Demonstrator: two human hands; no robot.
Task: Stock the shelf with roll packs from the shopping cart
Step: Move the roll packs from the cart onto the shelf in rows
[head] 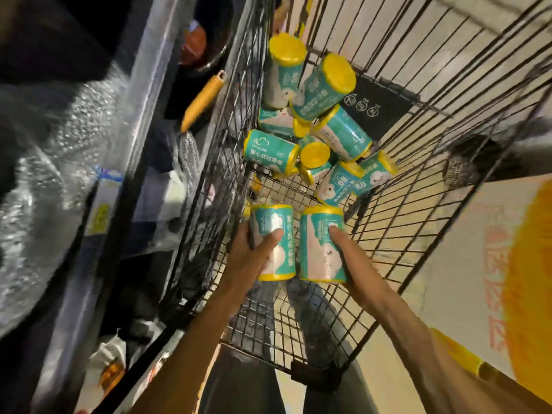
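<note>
A black wire cart (424, 174) carries a loose heap of teal roll packs (325, 94) with yellow ends on its mesh bottom, piled at the far end, some leaning against the wall.

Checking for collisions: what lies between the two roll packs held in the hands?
Head view: nothing. A narrow gap separates the left pack from the right pack, showing only cart mesh.

We are standing in a shop aisle: a black wire shopping cart (388, 162) is holding many identical teal roll packs (337, 132), and a metal shelf (149, 94) with packaged goods is running just beside it.
</note>
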